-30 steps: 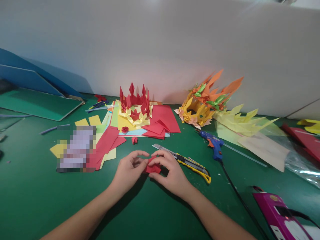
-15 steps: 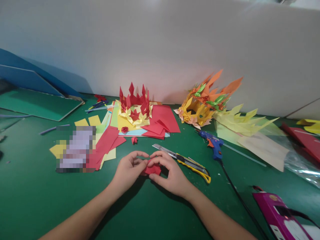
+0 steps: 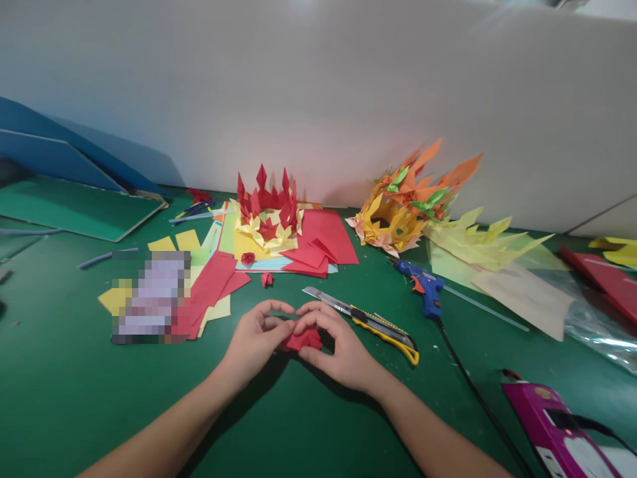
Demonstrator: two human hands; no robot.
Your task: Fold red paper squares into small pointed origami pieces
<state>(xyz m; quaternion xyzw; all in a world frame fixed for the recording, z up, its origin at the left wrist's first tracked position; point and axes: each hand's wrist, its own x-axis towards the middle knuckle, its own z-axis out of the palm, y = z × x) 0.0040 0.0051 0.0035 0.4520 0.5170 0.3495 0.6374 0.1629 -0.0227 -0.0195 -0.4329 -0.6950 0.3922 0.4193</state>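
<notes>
Between my hands is a small folded piece of red paper, raised a little over the green table. My left hand pinches its left side with thumb and fingers. My right hand curls round the right side, thumb below and fingers above, hiding part of the folds. Just beyond the right hand lies a yellow-handled box cutter with its blade out. A small red paper flower rests on the table past my fingertips, and a second red flower sits on the paper stack behind it.
A red and yellow paper crown stands on coloured sheets. To its right are an orange crown and a pale yellow one. A blue glue gun trails its cord toward a magenta power strip. Red paper strips lie left.
The red paper has turned slightly between my fingers, and more of its folded edge shows on the right. Both hands stay in almost the same place.
</notes>
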